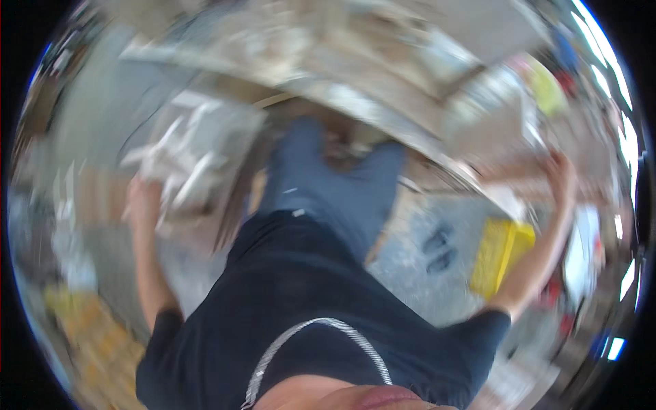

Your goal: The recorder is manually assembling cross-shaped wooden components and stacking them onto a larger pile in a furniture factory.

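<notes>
The whole view is smeared by motion. My left hand (144, 196) is at the left, against the near left side of a box-like stand; pale, strip-like pieces (195, 160) lie in a loose heap on it. My right hand (562, 171) reaches out on the right, beside a brownish box-like thing (499, 143) at the end of the bench. Blur hides the fingers of both hands, so whether either holds anything is unclear.
A long workbench (362, 102) covered with blurred boxes and pale items runs in front of my legs. A yellow crate (502, 256) stands on the floor at the right, near a pair of dark slippers (441, 249). Yellowish stacked things (96, 342) are at the lower left.
</notes>
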Tool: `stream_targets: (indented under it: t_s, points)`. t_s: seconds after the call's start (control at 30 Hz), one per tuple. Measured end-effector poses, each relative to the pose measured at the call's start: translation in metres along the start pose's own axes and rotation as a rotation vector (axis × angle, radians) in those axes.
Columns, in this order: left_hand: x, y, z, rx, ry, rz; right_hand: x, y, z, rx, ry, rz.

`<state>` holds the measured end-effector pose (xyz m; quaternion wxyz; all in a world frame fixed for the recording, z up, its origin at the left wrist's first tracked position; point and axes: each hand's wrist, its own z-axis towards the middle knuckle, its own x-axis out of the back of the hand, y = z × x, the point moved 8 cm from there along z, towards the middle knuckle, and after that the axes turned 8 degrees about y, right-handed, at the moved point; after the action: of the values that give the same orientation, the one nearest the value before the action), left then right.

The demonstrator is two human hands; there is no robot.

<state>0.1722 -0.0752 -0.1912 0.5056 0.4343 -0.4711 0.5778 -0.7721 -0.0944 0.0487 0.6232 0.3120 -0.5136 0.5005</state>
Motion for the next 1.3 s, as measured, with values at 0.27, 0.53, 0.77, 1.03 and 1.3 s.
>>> stream_targets:
  t_s: [0.27, 0.53, 0.77, 1.03, 1.3]
  points:
    - [0.038, 0.024, -0.004, 0.424, 0.167, -0.127, 0.031, 0.061, -0.002, 0.188, 0.355, -0.052]
    - [0.188, 0.07, 0.017, 0.338, 0.962, -1.046, 0.067, -0.162, -0.115, 0.314, 0.626, 0.078]
    - [0.199, 0.318, 0.04, -0.493, 0.328, -1.16, -0.122, -0.295, -0.139, -0.076, -0.171, 0.945]
    - [0.174, 0.405, 0.061, -0.766, 0.238, -1.269, -0.194, -0.258, -0.177, -0.307, -0.148, 1.242]
    - [0.123, 0.431, 0.078, -0.529, -0.251, -1.589, -0.2, -0.269, -0.182, -0.242, -0.201, 1.319]
